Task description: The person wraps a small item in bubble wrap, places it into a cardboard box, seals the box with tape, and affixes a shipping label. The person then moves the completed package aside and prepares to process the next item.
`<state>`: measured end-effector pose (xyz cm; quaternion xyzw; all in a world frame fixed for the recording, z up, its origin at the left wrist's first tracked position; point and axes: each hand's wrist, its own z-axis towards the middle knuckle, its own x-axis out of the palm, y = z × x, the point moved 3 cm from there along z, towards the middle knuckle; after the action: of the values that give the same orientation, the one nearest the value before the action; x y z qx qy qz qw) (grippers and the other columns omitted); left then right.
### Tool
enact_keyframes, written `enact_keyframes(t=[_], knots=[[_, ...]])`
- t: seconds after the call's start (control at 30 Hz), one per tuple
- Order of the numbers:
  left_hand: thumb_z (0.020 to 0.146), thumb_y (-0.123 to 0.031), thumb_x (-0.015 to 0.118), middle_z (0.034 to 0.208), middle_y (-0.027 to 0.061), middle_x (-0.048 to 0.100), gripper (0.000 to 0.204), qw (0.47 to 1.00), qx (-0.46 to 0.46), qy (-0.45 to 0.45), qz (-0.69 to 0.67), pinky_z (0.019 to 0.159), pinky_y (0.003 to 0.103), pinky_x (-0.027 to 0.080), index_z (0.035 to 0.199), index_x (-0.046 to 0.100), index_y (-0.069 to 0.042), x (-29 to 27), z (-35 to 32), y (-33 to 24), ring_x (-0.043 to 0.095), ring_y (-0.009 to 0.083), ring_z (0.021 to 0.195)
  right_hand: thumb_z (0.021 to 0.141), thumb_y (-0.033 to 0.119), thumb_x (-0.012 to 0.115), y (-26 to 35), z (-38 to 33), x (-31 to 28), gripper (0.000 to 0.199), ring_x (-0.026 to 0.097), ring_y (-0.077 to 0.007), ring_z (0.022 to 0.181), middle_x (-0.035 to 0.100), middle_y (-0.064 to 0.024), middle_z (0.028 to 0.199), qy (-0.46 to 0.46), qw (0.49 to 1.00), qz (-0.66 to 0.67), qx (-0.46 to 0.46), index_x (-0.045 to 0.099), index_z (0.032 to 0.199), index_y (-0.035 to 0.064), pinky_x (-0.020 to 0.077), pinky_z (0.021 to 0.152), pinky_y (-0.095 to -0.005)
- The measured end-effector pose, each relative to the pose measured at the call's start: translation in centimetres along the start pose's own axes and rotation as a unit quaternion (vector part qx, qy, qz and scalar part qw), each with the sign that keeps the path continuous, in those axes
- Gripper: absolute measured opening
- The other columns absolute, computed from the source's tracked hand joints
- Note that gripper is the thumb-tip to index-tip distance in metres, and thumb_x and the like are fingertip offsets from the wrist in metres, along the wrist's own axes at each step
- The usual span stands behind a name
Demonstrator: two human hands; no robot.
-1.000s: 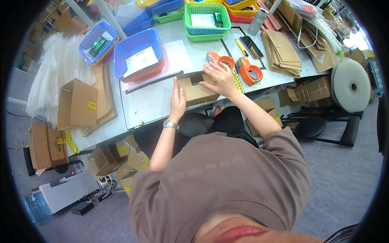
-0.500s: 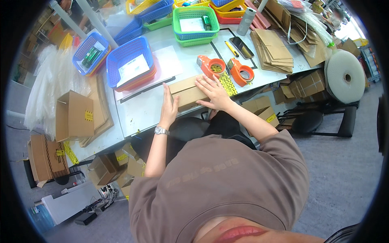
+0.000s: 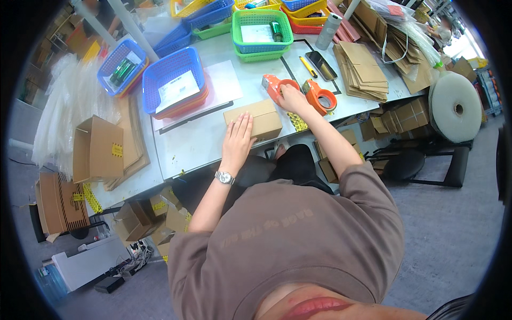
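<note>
The left hand (image 3: 238,137) lies flat and open against the closed box (image 3: 254,119) near the table's (image 3: 197,141) front edge. The right hand (image 3: 291,98) grips an orange tape gun (image 3: 275,88) just beside it. Flaps look folded; sealing seems undone. Baskets (image 3: 173,80) crowd the far edge, flat cartons (image 3: 362,72) the right corner, and more boxes sit on the floor.

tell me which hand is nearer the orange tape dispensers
Right. The right hand rests on the tape dispensers; the left hand lies flat against the cardboard box, further away.
</note>
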<state>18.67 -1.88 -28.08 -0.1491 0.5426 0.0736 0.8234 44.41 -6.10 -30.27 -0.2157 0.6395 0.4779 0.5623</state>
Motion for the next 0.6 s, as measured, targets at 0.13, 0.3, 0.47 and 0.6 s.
enact_keyframes(t=[0.13, 0.3, 0.47, 0.6], knots=[[0.081, -0.021, 0.069, 0.147, 0.0110, 0.039, 0.075, 0.999, 0.000, 0.040, -0.021, 0.113, 0.042, 0.029, 0.144, 0.035, -0.004, -1.8, 0.0, 0.7, 0.035, 0.0246, 0.138, 0.077, 0.032, 0.071, -1.2, 2.1, -0.8, 0.050, 0.061, -0.0366, 0.105, 0.063, -0.0237, 0.106, 0.026, 0.995, -0.093, 0.031, 0.055, 0.108, -0.0038, 0.0497, 0.088, -0.0441], [0.081, -0.018, 0.069, 0.148, 0.0114, 0.038, 0.073, 0.999, 0.002, 0.029, -0.029, 0.114, 0.044, 0.029, 0.144, 0.035, -0.004, -1.5, -0.4, 1.0, 0.034, 0.0254, 0.138, 0.082, 0.018, 0.065, -9.8, 0.2, -0.9, 0.054, 0.061, -0.0325, 0.111, 0.061, -0.0231, 0.117, 0.068, 0.952, -0.173, 0.242, 0.046, 0.124, -0.0094, 0.0513, 0.090, -0.0416], [0.082, -0.016, 0.067, 0.150, 0.0117, 0.036, 0.071, 0.999, -0.006, 0.023, -0.046, 0.114, 0.045, 0.027, 0.144, 0.035, -0.005, -0.6, -1.2, 1.5, 0.033, 0.0255, 0.140, 0.078, 0.016, 0.067, -8.1, -2.5, 0.4, 0.084, 0.062, -0.0311, 0.111, 0.059, -0.0282, 0.117, 0.107, 0.942, -0.146, 0.282, 0.020, 0.135, -0.0226, 0.0513, 0.090, -0.0400], [0.082, -0.016, 0.067, 0.150, 0.0115, 0.036, 0.071, 0.998, -0.016, 0.001, -0.068, 0.115, 0.045, 0.025, 0.145, 0.035, -0.006, -0.7, -1.2, 1.0, 0.032, 0.0258, 0.140, 0.069, 0.014, 0.068, -10.0, -3.7, 0.6, 0.091, 0.065, -0.0373, 0.098, 0.063, -0.0281, 0.108, -0.018, 0.954, -0.181, 0.239, 0.019, 0.139, -0.0166, 0.0521, 0.086, -0.0454]])
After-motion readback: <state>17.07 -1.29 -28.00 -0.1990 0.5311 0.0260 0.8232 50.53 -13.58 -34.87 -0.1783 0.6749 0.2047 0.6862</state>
